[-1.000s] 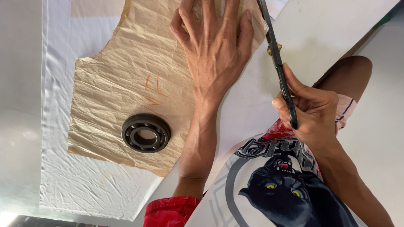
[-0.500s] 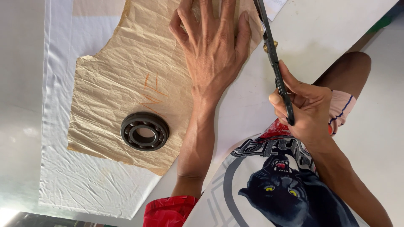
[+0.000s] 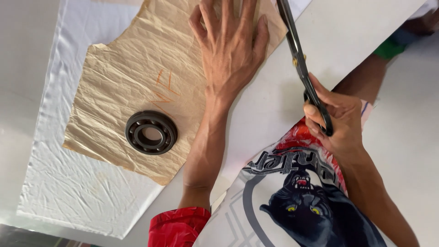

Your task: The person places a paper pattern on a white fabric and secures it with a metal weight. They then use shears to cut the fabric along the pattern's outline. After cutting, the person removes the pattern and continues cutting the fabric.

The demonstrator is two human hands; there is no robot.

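Since the earlier frame, nothing has shifted noticeably: left hand [image 3: 231, 50] presses flat, fingers spread, on brown paper pattern [image 3: 132, 87]; right hand [image 3: 336, 121] grips black scissors [image 3: 302, 68].

1. Single head-worn view, looking steeply down onto the white table [image 3: 366, 41].
2. Close range; both forearms enter from the table's bottom edge.
3. Wearer's printed shirt [image 3: 292, 206] fills the bottom right.
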